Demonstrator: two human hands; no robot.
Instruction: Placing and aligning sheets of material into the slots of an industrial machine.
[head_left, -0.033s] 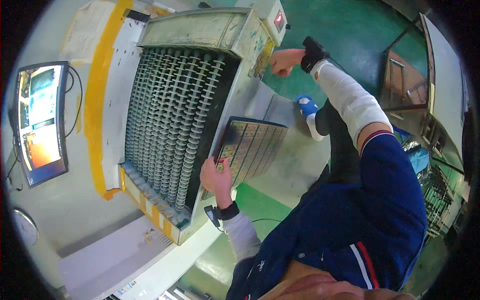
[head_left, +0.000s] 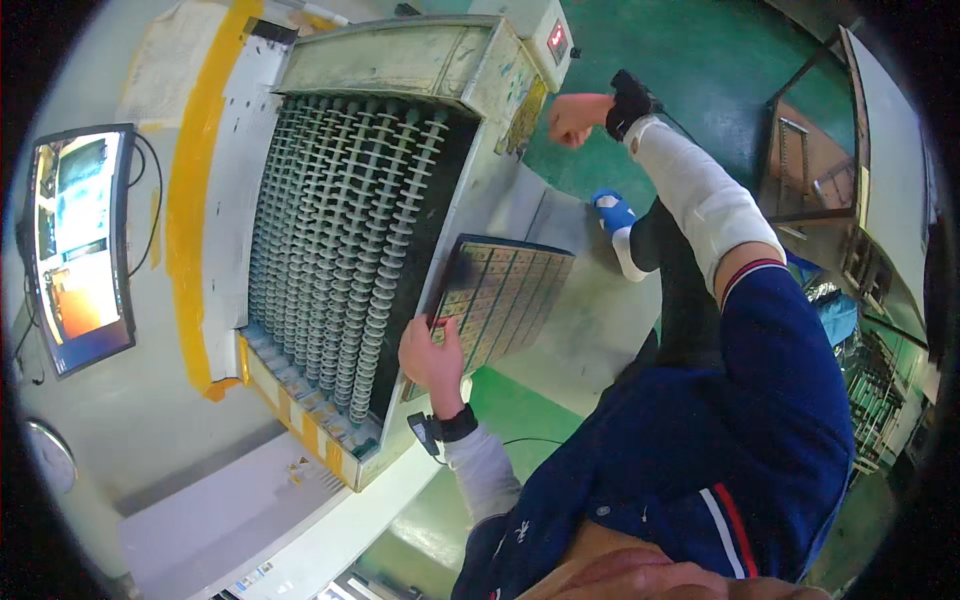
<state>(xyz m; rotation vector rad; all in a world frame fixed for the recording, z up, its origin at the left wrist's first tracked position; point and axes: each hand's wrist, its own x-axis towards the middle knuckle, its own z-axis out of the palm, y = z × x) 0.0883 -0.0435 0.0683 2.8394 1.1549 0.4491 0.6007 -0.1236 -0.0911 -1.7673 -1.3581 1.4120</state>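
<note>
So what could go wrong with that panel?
Only the left hand grips the panel; the right hand is off it, so the panel might tip or slip. The left hand also looks close to the rollers. If they turn, fingers could get pinched, but I can't tell whether they're moving.

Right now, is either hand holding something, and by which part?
The left hand holds the grid-patterned panel by its left edge, toward the lower corner in the picture. Nothing shows in the curled right hand.
</note>
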